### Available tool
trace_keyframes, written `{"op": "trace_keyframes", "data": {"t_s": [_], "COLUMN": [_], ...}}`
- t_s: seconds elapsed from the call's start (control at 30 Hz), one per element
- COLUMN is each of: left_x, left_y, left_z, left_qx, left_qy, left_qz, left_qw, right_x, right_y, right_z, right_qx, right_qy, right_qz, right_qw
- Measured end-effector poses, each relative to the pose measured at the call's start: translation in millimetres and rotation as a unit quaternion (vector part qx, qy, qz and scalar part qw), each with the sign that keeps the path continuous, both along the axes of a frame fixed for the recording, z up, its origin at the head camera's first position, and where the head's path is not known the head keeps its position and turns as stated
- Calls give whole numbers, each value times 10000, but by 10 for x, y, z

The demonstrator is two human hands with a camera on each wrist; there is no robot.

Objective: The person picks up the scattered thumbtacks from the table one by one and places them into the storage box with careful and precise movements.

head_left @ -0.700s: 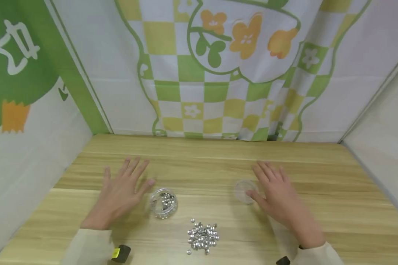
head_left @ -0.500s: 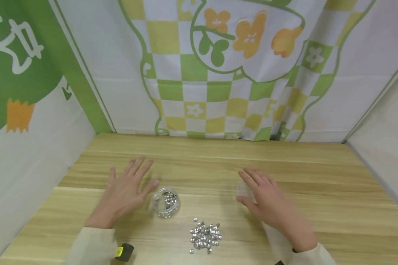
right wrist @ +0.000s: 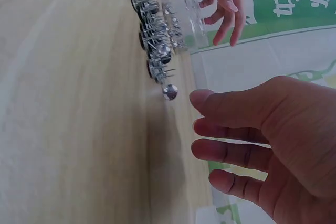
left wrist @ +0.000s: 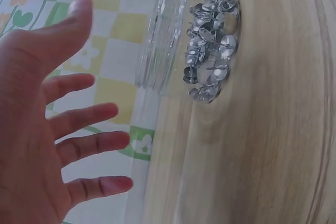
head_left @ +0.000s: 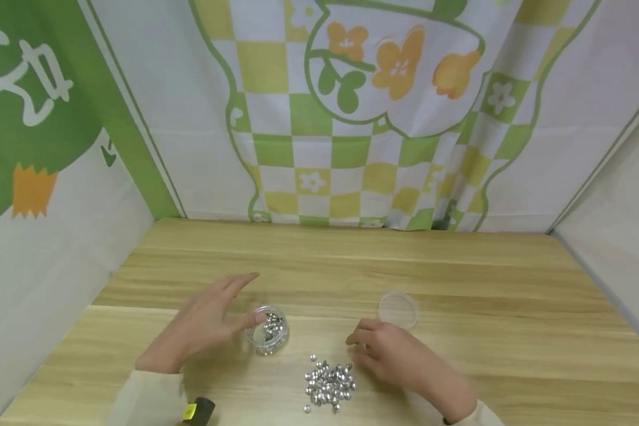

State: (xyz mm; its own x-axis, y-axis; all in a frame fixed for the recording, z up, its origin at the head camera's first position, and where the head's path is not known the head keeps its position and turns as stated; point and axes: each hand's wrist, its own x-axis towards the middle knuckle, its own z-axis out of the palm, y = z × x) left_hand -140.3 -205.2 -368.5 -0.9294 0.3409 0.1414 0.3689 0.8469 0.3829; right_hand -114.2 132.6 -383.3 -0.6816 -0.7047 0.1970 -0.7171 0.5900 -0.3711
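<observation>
Silver thumbtacks (head_left: pixel 328 386) lie in a loose pile near the front of the table. To their upper left stands a clear round jar (left wrist: pixel 157 40), uncovered, with more thumbtacks (left wrist: pixel 210 45) inside. My left hand (head_left: pixel 202 325) is at the jar's left side, thumb over its rim in the head view, fingers spread and holding nothing. My right hand (head_left: pixel 396 358) hovers at the right of the pile with loosely bent fingers. In the right wrist view its thumb and fingertips (right wrist: pixel 202 98) are apart, close to a single tack (right wrist: pixel 170 92).
A clear round lid (head_left: pixel 399 310) lies flat behind my right hand on the wooden table (head_left: pixel 511 296). A patterned cloth (head_left: pixel 346 148) hangs along the table's back edge. A black device with a yellow label (head_left: pixel 198 410) sits by the left sleeve.
My right hand has moved from the lid toward the front left, to the pile, uncovering the lid. The left hand has turned, its thumb now over the jar's rim.
</observation>
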Motion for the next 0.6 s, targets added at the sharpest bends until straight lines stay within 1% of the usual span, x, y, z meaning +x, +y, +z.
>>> {"op": "trace_keyframes", "data": {"t_s": [0.17,0.4,0.5,0.57,0.6], "left_x": [20,43,49,43,37], "left_y": [45,101,121,134,142], "left_z": [-31,-54,-65,-70,-73], "left_qx": [30,124,186,255,262], "left_qy": [-268,-591,-647,-735,-723], "left_qz": [-138,-221,-267,-297,-330], "left_qw": [9995,9979,9974,9965,9965], "right_x": [26,36,35,31,25], "right_y": [-43,-70,-76,-80,-87], "right_z": [-52,-116,-127,-124,-121], "right_qx": [-1,147,160,145,125], "right_qy": [-129,-212,-143,-30,29], "right_qz": [142,136,174,195,208], "right_qw": [9998,9996,9996,9997,9997]}}
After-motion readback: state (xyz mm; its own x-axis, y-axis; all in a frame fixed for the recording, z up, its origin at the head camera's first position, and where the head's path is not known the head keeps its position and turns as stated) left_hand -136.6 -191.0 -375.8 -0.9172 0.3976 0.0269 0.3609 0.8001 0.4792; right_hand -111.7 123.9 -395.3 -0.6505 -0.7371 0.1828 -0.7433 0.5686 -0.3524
